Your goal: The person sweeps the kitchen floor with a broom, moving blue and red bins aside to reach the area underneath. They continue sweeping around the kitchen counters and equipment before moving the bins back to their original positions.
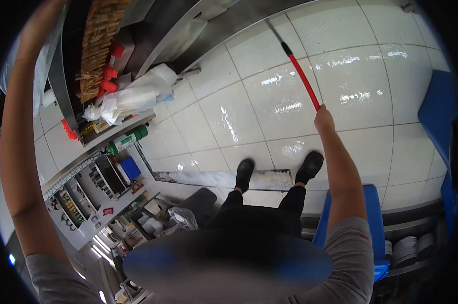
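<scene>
My right hand (324,119) is closed round the near end of a long red handle (306,81). The handle has a black joint and slants away to the upper left over wet, shiny floor tiles; its far end is blurred beside a metal edge. My left arm reaches up along the left side, and my left hand (49,9) is blurred and cut off at the top edge, so its fingers are hidden. Two black shoes (245,173) stand on the floor below the handle.
White plastic bags (135,96) and woven brown material (99,48) lie on shelving at upper left. A green-capped container (126,142) is below. Blue chairs (373,218) stand at right, near stacked plates (405,250). Kitchen shelves (87,197) fill the lower left.
</scene>
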### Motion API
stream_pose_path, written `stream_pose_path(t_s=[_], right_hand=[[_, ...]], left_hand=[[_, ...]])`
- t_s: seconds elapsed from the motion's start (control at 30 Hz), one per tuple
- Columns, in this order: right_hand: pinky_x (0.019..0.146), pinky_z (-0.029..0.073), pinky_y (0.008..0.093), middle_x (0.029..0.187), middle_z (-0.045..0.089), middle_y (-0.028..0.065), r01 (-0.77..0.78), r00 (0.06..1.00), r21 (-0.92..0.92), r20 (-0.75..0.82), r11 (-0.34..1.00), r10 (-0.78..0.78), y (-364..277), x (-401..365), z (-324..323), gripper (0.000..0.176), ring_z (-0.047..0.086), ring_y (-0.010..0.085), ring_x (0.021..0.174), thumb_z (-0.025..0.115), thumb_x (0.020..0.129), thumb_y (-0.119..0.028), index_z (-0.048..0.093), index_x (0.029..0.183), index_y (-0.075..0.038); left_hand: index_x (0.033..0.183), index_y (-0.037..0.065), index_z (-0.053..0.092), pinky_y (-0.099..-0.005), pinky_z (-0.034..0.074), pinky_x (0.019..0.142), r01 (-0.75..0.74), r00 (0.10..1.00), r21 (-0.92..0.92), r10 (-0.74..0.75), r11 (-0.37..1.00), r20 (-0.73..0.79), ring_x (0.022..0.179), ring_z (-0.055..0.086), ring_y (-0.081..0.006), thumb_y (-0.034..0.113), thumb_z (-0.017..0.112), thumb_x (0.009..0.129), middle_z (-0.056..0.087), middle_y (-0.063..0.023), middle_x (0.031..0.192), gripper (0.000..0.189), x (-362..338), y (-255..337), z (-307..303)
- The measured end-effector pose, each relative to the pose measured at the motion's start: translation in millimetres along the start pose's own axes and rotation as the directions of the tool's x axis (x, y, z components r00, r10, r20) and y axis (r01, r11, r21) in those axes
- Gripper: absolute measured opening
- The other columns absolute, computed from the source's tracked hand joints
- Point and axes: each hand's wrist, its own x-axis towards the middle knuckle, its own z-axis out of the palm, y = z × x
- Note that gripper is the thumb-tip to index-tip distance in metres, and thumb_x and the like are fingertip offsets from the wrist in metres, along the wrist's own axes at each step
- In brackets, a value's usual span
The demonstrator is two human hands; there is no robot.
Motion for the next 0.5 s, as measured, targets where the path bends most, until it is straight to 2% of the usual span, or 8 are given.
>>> stream_pose_path(t_s=[0.07, 0.2, 0.3, 0.33, 0.37, 0.43, 0.47, 0.5], right_hand=[[0.078, 0.049, 0.0477, 0.096, 0.061, 0.0257, 0.023, 0.999, -0.128, 0.046, 0.992, -0.017, -2, -8, -16, 0.024, 0.06, 0.0402, 0.092, 0.033, 0.092, -0.011, 0.047, 0.104, 0.003], [0.078, 0.049, 0.0473, 0.096, 0.061, 0.0247, 0.161, 0.981, -0.373, 0.161, 0.914, -0.108, 4, -46, -59, 0.021, 0.061, 0.0388, 0.09, 0.036, 0.091, -0.01, 0.047, 0.105, 0.001], [0.078, 0.049, 0.0463, 0.095, 0.061, 0.023, 0.276, 0.946, -0.47, 0.288, 0.839, -0.15, 21, -61, -86, 0.02, 0.06, 0.0374, 0.092, 0.044, 0.089, -0.008, 0.047, 0.107, 0.0], [0.078, 0.049, 0.0463, 0.095, 0.061, 0.023, 0.278, 0.947, -0.477, 0.283, 0.834, -0.154, 27, -63, -93, 0.02, 0.06, 0.0374, 0.092, 0.044, 0.089, -0.008, 0.047, 0.107, 0.0], [0.076, 0.05, 0.045, 0.096, 0.061, 0.0216, 0.316, 0.931, -0.429, 0.311, 0.846, -0.19, 30, -64, -99, 0.027, 0.061, 0.0359, 0.091, 0.045, 0.089, -0.011, 0.045, 0.115, -0.004], [0.075, 0.051, 0.0437, 0.096, 0.06, 0.0203, 0.364, 0.91, -0.378, 0.339, 0.851, -0.239, 21, -66, -95, 0.035, 0.061, 0.0344, 0.089, 0.046, 0.089, -0.013, 0.043, 0.123, -0.008], [0.074, 0.051, 0.0437, 0.096, 0.059, 0.0199, 0.424, 0.901, -0.302, 0.235, 0.854, -0.364, 9, -68, -84, 0.042, 0.061, 0.0346, 0.087, 0.047, 0.089, -0.014, 0.038, 0.13, -0.016], [0.073, 0.051, 0.0436, 0.095, 0.058, 0.0196, 0.486, 0.874, -0.228, 0.118, 0.844, -0.472, -4, -70, -71, 0.051, 0.061, 0.0349, 0.086, 0.047, 0.089, -0.014, 0.033, 0.136, -0.024]], left_hand=[[0.129, -0.017, 0.02, -0.0399, 0.049, 0.079, 0.124, 0.99, 0.019, -0.125, 0.992, 0.06, 0.087, 0.061, -0.0282, 0.011, 0.068, 0.067, 0.056, -0.0283, 0.11, 0.083, 0, -1, -2], [0.136, -0.007, 0.027, -0.0303, 0.046, 0.086, 0.204, 0.977, 0.128, -0.21, 0.971, 0.041, 0.099, 0.055, -0.0232, 0.004, 0.069, 0.067, 0.048, -0.0186, 0.123, 0.082, -4, 22, -9], [0.12, -0.01, 0.047, -0.0344, 0.049, 0.07, 0.119, 0.981, 0.332, -0.162, 0.936, 0.106, 0.077, 0.062, -0.0224, 0.02, 0.07, 0.067, 0.062, -0.0221, 0.082, 0.065, -9, 49, -16], [0.092, -0.01, 0.06, -0.0367, 0.048, 0.062, 0.401, 0.892, 0.431, -0.452, 0.808, 0.018, 0.062, 0.061, -0.0258, 0.027, 0.07, 0.065, 0.058, -0.0213, 0.063, 0.047, -1, 9, -15], [0.092, -0.01, 0.06, -0.0367, 0.048, 0.062, 0.409, 0.889, 0.434, -0.458, 0.802, 0.007, 0.062, 0.061, -0.0258, 0.027, 0.07, 0.065, 0.058, -0.0213, 0.063, 0.047, -1, 11, -19], [0.073, -0.009, 0.061, -0.0376, 0.047, 0.058, 0.373, 0.918, 0.32, -0.396, 0.871, 0.007, 0.058, 0.06, -0.0272, 0.026, 0.071, 0.064, 0.059, -0.0214, 0.062, 0.038, -2, 27, -15], [0.075, -0.01, 0.061, -0.0374, 0.047, 0.057, 0.195, 0.98, 0.381, -0.192, 0.904, -0.048, 0.057, 0.06, -0.0288, 0.026, 0.07, 0.065, 0.059, -0.0226, 0.063, 0.038, -10, 34, -11], [0.075, -0.01, 0.061, -0.0374, 0.047, 0.057, 0.196, 0.98, 0.387, -0.193, 0.901, -0.047, 0.057, 0.06, -0.0288, 0.026, 0.07, 0.065, 0.059, -0.0226, 0.063, 0.038, -7, 37, -14]])
